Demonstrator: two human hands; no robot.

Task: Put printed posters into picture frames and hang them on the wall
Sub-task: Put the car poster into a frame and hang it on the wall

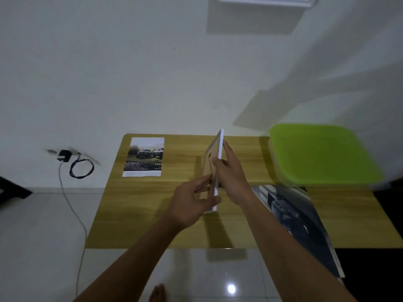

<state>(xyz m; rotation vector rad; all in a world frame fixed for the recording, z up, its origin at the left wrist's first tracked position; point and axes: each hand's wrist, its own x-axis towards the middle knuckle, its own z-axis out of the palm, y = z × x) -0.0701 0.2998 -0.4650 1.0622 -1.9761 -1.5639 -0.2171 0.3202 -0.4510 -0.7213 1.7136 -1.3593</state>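
Toes [155,292] show at the bottom of the view on a glossy tiled floor [43,236], and two bare forearms reach over the near edge of a low wooden desk [141,214]. Above the middle of the desk, both hands hold a white picture frame [220,144] on edge, its brown backing turned left. The right hand [231,177] grips the frame from the right with curled fingers. The left hand [192,203] pinches its lower part between thumb and fingers, perhaps at a tab on the backing; blur hides it. A truck poster [144,156] lies flat at the far left corner. A dark poster [292,216] lies along the right side, overhanging the near edge. A green lid [322,153] sits at the far right corner. A charger [63,155] with its cable [72,210] is plugged into the wall [130,62].
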